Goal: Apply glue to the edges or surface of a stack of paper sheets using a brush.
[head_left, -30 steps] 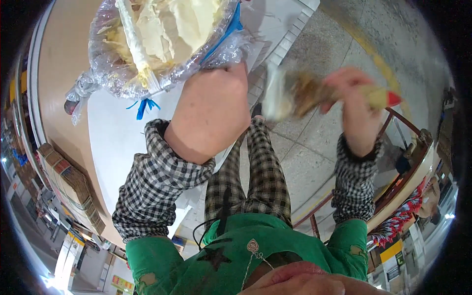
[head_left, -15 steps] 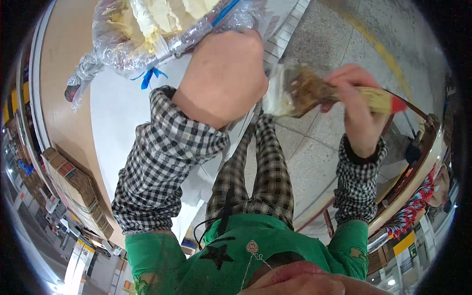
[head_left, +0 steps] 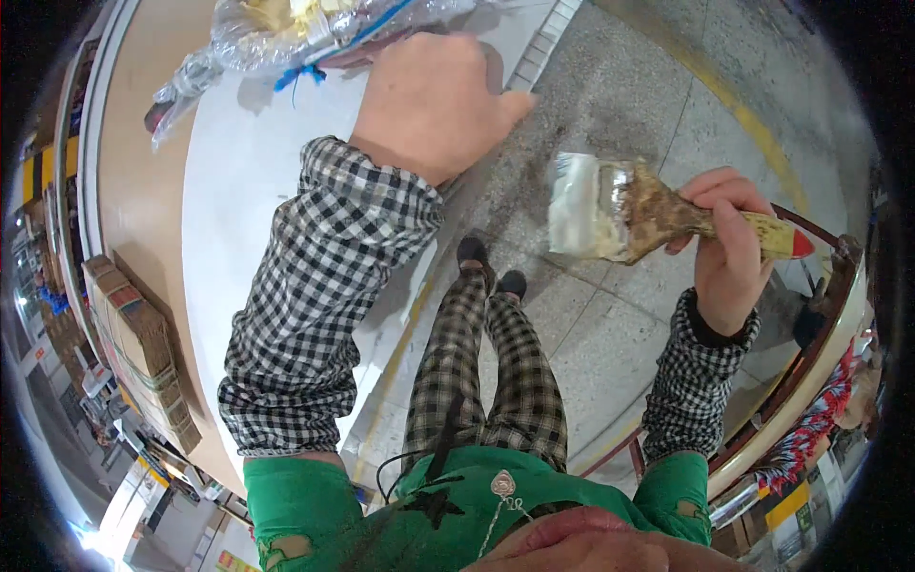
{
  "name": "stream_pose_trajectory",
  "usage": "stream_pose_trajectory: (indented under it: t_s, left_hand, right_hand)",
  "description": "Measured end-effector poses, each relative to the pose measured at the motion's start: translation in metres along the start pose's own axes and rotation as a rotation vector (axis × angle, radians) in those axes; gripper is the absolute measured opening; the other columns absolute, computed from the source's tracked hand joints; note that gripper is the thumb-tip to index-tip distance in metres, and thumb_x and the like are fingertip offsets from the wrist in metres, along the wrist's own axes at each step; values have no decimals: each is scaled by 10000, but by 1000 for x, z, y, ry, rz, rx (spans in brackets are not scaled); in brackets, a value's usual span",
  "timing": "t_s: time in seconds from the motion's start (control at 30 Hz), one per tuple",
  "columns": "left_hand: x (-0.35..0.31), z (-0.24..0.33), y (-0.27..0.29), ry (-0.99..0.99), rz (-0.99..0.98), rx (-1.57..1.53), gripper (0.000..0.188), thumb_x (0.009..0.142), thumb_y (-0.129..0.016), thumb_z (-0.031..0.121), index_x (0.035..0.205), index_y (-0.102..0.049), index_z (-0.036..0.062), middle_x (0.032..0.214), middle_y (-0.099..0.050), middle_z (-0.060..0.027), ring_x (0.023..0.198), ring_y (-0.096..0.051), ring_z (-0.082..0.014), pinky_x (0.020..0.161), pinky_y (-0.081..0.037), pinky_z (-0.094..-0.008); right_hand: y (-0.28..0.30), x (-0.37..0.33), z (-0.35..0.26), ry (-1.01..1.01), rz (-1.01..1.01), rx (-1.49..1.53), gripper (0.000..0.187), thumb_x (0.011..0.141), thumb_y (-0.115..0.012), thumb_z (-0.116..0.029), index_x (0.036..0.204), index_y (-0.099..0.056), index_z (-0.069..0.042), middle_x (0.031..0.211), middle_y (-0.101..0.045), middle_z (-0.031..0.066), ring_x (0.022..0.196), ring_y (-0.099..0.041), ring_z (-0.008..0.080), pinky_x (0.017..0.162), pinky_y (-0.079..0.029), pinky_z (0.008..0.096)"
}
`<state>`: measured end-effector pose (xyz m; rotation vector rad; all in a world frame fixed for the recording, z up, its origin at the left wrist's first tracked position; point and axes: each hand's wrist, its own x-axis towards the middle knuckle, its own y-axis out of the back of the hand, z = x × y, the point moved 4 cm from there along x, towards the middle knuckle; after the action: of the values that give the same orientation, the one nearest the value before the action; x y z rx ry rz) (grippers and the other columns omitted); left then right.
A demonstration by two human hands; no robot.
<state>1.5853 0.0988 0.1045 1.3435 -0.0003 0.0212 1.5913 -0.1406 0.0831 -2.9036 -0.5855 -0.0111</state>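
Observation:
My right hand point(head_left: 729, 229) grips the yellow wooden handle of a wide paintbrush point(head_left: 658, 210), out to the right above the floor. The handle has a red tip and a brown-stained upper part. Pale cream paste coats the bristles, which point left. My left hand point(head_left: 434, 105) is back-up over the right edge of the white sheets point(head_left: 257, 191), its thumb stretched out to the right and its other fingers mostly hidden below the knuckles. Just beyond it, a plastic-wrapped tub point(head_left: 286, 43) holds cream-coloured paste, with a blue tie at its near side.
The sheets lie on a tan table point(head_left: 143, 172) at the left. A strapped cardboard bundle point(head_left: 143, 353) rests at its near left. A curved, wood-edged frame point(head_left: 810, 353) with red patterned cloth stands at the right. Yellow lines cross the grey floor point(head_left: 610, 296).
The brush in my right hand has moved right, away from my left hand. My left thumb now sticks out further. The tub sits higher in the view, and my shoes have come into sight.

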Motion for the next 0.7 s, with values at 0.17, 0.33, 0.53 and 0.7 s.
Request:
stream_pose_trajectory:
  t_s: [0.17,0.33,0.53,0.7]
  left_hand:
    - [-23,-24,-21,-28,271,-46,537,736,-643,449,866,-596,-70,830,-605,-239,752,-600,-365,666,-487,-401]
    - [-94,-19,-53,286,-175,292,716,709,-675,475,1056,-479,-120,1026,-540,-293,904,-569,-409,693,-506,-435]
    - [-101,12,-95,447,-194,859,922,663,-715,454,1170,-275,-179,1177,-376,-387,1034,-481,-505,778,-504,-460]
    - [-96,-2,-53,346,-453,136,650,653,-720,200,1065,-348,-136,950,-464,-295,847,-538,-416,683,-496,-409]
  right_hand:
    - [15,-15,8,4,83,-57,170,849,-443,-102,832,-534,41,894,-541,150,637,-534,169,494,-458,271]
    - [30,-22,41,-32,143,-20,150,843,-473,-93,832,-548,36,903,-559,145,663,-550,179,485,-460,281]
    - [27,-17,40,-42,82,82,153,846,-470,-96,838,-546,36,912,-564,139,672,-555,175,509,-476,280]
    - [20,-15,39,-30,155,95,154,850,-476,-100,837,-554,33,899,-570,133,666,-560,170,527,-479,283]
